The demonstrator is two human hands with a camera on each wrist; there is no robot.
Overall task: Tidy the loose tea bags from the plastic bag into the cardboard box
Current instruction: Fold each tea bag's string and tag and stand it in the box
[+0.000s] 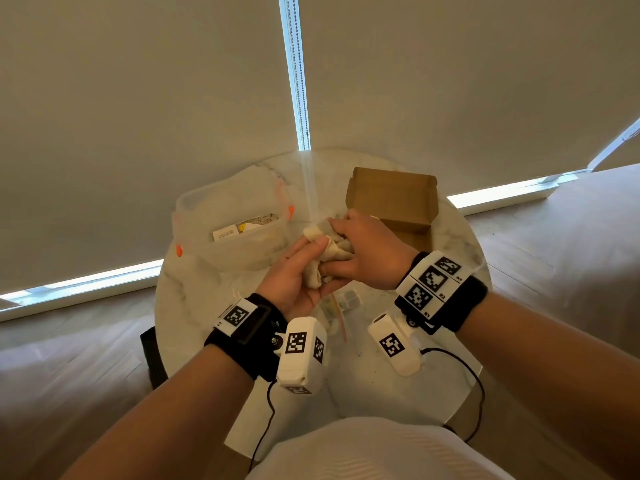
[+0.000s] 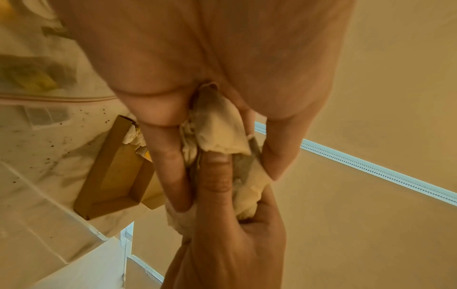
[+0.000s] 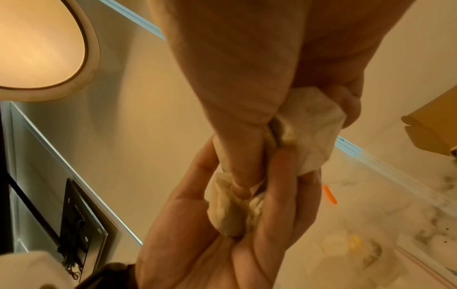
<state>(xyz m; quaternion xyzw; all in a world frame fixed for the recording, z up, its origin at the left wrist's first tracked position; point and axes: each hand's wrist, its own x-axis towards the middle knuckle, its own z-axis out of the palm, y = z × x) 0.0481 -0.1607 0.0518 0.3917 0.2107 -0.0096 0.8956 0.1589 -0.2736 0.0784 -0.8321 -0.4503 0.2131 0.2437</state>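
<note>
Both hands meet above the tabletop (image 1: 381, 375), left hand (image 1: 294, 282) cupped beneath and right hand (image 1: 363, 258) pinching from above, each grip closed on the tea bags (image 1: 325, 251); probably bunching them for the cardboard box (image 1: 391, 199) just beyond; the plastic bag (image 1: 235, 216) lies left.

Your plastic bag (image 1: 232, 221) lies left on the table (image 1: 381, 386), box (image 1: 394, 199) right — your hands (image 1: 360, 254) meet between, nearer you.
</note>
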